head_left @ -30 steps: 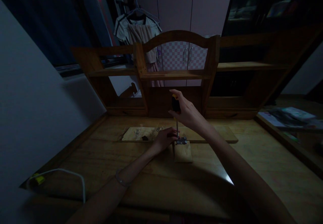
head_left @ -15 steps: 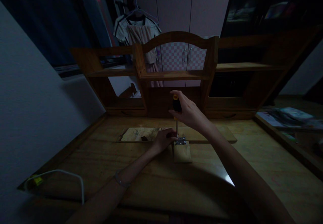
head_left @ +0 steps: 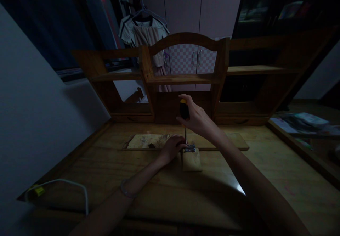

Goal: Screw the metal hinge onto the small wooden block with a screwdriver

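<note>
My right hand [head_left: 200,121] is closed around the black and yellow handle of a screwdriver [head_left: 184,109], which stands upright. Its shaft points down at the left side of a small metal hinge [head_left: 190,148]; the tip is hard to make out. The hinge lies where a small wooden block [head_left: 192,161] meets a long wooden board [head_left: 220,141]. My left hand [head_left: 171,148] is closed, fingers curled and thumb at the hinge's left edge beside the shaft. What those fingers hold, if anything, is hidden.
The boards rest on a wooden desk [head_left: 148,190] with a shelf unit [head_left: 183,80] at its back. A white cable [head_left: 66,180] loops at the front left near a yellow object [head_left: 39,191]. Papers [head_left: 310,119] lie off to the right, and clothes [head_left: 146,30] hang behind.
The screwdriver handle has turned a little in my right hand, and the right fingers have shifted slightly. My left fingers have moved slightly, covering a reddish spot seen before. The hinge and boards stay in place.
</note>
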A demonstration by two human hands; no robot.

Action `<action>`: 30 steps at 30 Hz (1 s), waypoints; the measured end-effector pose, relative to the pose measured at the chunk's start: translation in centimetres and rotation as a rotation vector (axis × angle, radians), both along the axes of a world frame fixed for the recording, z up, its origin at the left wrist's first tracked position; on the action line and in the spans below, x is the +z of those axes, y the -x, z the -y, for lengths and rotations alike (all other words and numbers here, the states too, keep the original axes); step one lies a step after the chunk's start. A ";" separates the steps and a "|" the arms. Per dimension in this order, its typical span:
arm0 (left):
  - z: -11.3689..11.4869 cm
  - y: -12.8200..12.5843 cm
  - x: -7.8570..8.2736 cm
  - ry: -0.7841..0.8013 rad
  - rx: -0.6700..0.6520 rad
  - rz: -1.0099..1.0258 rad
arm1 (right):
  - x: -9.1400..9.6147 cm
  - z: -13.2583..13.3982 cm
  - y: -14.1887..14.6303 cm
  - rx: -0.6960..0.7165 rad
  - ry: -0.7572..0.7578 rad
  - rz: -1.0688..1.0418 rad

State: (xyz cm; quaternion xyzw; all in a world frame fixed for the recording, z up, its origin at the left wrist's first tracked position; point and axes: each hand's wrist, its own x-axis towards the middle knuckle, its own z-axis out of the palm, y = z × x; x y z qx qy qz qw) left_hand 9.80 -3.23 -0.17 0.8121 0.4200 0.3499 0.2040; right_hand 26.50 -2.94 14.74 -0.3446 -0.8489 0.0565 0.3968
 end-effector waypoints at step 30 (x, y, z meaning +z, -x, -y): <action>0.3 0.2 0.8 -0.036 0.244 0.318 | 5.8 2.2 -5.0 -0.300 -0.184 -0.377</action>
